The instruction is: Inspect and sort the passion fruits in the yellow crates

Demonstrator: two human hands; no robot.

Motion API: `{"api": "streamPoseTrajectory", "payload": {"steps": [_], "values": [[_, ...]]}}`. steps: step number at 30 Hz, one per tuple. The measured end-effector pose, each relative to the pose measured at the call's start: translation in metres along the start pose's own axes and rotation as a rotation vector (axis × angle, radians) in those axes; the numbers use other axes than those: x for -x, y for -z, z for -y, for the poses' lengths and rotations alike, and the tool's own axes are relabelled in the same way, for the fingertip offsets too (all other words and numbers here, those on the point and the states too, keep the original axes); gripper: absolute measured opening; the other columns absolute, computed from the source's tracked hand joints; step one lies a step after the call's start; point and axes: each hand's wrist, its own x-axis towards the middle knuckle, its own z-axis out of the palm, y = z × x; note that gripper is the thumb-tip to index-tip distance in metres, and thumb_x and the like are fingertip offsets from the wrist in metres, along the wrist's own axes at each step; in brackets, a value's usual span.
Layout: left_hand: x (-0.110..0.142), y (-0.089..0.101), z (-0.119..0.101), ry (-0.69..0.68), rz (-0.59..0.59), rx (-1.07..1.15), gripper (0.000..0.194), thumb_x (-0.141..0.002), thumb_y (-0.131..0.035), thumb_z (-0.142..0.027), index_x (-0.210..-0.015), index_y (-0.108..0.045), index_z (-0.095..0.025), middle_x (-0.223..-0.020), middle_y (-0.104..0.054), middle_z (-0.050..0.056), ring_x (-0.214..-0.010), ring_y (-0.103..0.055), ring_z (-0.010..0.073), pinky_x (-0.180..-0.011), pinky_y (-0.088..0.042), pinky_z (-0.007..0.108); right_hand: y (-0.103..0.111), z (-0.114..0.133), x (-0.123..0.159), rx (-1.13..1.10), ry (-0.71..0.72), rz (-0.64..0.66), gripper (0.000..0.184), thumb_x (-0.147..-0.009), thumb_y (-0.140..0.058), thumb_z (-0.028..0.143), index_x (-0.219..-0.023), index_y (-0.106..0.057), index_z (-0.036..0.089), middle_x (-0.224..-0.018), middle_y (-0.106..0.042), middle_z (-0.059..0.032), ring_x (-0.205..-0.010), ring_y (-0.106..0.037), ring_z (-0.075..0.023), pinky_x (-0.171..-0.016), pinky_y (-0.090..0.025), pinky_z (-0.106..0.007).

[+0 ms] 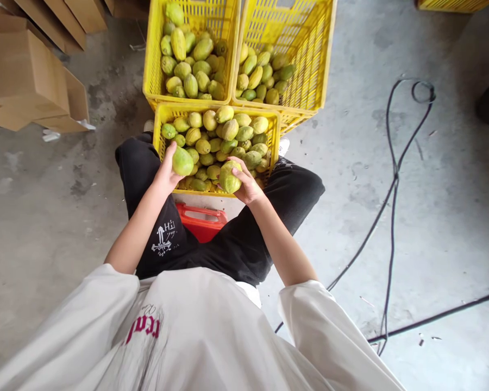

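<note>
My left hand [169,169] is wrapped round a smooth green papaya [182,162] above the left side of the near yellow crate [158,120]. In my right hand [248,185] is a yellow-green papaya [230,177] with faint streaks, over the front right part of the same crate. The two fruits are held apart at about the same height. Below them, many green and yellow papayas [230,130] fill the near crate, which stands between my knees.
Two more yellow crates, the back left one [147,65] and the back right one [309,70], hold papayas. A red plastic stool [206,231] is under me. Cardboard boxes [28,76] stand at left. A black cable [395,179] loops across the concrete floor at right.
</note>
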Motion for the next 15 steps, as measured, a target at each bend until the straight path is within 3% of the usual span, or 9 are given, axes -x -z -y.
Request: {"api": "streamPoseTrajectory", "payload": {"steps": [3,6,11,15], "values": [[0.001,-0.001,-0.005,0.077,-0.049,0.016,0.026,-0.113,-0.077,-0.049,-0.115,-0.073,-0.024,-0.098,-0.08,0.007,-0.113,-0.085,0.0304,-0.091,-0.071,0.036,0.003,-0.001,-0.002,-0.017,-0.02,0.014,0.069,-0.075,-0.108,0.057,-0.127,-0.068,0.037,-0.112,-0.08,0.0031,-0.116,-0.086,-0.0331,-0.099,-0.078,-0.054],[-0.001,-0.001,-0.003,0.132,-0.014,0.012,0.033,-0.12,-0.063,-0.051,-0.103,-0.069,-0.023,-0.084,-0.074,0.005,-0.091,-0.085,0.0238,-0.082,-0.071,0.029,0.005,-0.002,-0.004,-0.007,-0.04,0.044,0.07,-0.074,-0.106,0.054,-0.13,-0.066,0.038,-0.114,-0.083,0.0018,-0.122,-0.085,-0.0357,-0.099,-0.077,-0.055],[-0.006,0.001,0.009,0.149,0.049,-0.172,0.032,-0.105,-0.088,-0.049,-0.102,-0.068,-0.025,-0.084,-0.074,0.001,-0.081,-0.084,0.0223,-0.069,-0.067,0.026,0.008,-0.004,-0.003,0.084,-0.011,-0.003,0.077,-0.075,-0.111,0.061,-0.132,-0.063,0.039,-0.113,-0.08,0.0039,-0.112,-0.084,-0.0299,-0.091,-0.075,-0.046],[-0.004,0.003,0.013,0.104,0.106,-0.25,0.026,-0.101,-0.09,-0.044,-0.105,-0.069,-0.028,-0.099,-0.075,0.001,-0.09,-0.084,0.023,-0.07,-0.068,0.026,0.009,-0.006,-0.004,0.13,0.031,-0.049,0.08,-0.073,-0.113,0.07,-0.128,-0.066,0.037,-0.11,-0.077,0.004,-0.1,-0.079,-0.0241,-0.086,-0.074,-0.039]]}}
